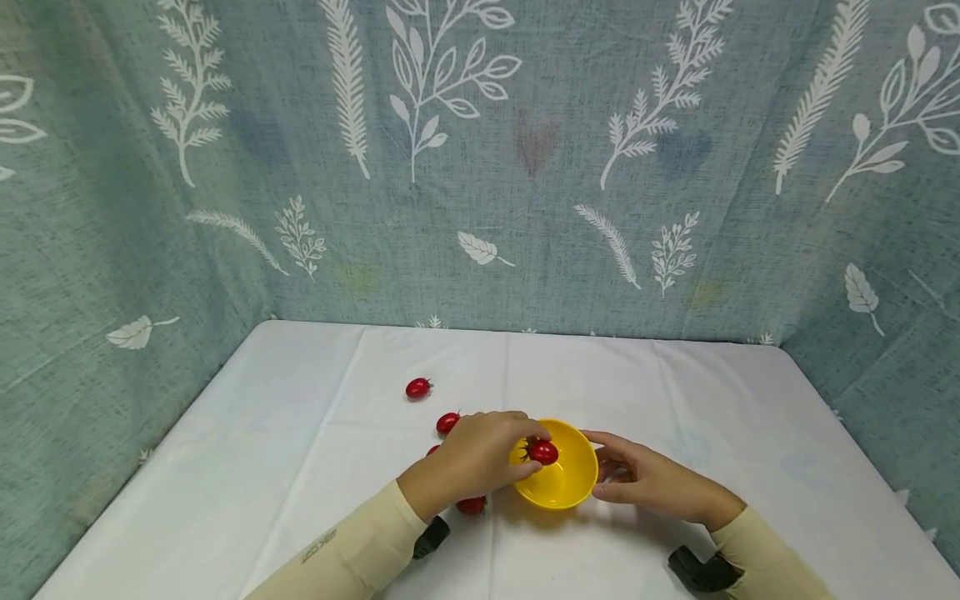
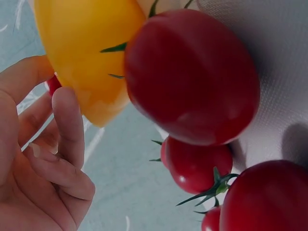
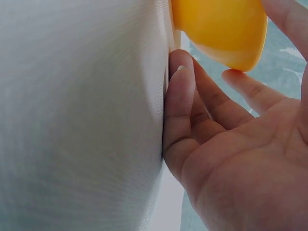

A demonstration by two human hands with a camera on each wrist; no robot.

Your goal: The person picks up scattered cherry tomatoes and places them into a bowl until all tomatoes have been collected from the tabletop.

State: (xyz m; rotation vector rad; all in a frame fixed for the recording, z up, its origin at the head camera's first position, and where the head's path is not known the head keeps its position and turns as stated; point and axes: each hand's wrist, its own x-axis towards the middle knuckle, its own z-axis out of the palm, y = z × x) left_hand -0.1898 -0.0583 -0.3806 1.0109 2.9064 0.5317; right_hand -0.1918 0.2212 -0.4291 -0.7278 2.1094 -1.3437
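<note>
Above the inside of a yellow bowl (image 1: 558, 492), my left hand (image 1: 476, 458) pinches a red cherry tomato (image 1: 543, 452) with a green stem. The left wrist view shows that hand (image 2: 45, 159) beside the bowl's outer wall (image 2: 91, 43), its tomato mostly hidden behind the fingers. My right hand (image 1: 656, 479) is at the bowl's right side, fingers loosely bent. In the right wrist view a fingertip of this hand (image 3: 231, 154) touches the bowl's rim (image 3: 240, 62), and the lower fingers rest on the white cloth.
Several cherry tomatoes lie left of the bowl: one farther back (image 1: 417, 388), one behind the left hand (image 1: 447, 423), one under the left wrist (image 1: 472, 505). A white cloth (image 1: 315, 483) covers the table. Leaf-patterned curtains (image 1: 540, 208) stand behind it and at both sides.
</note>
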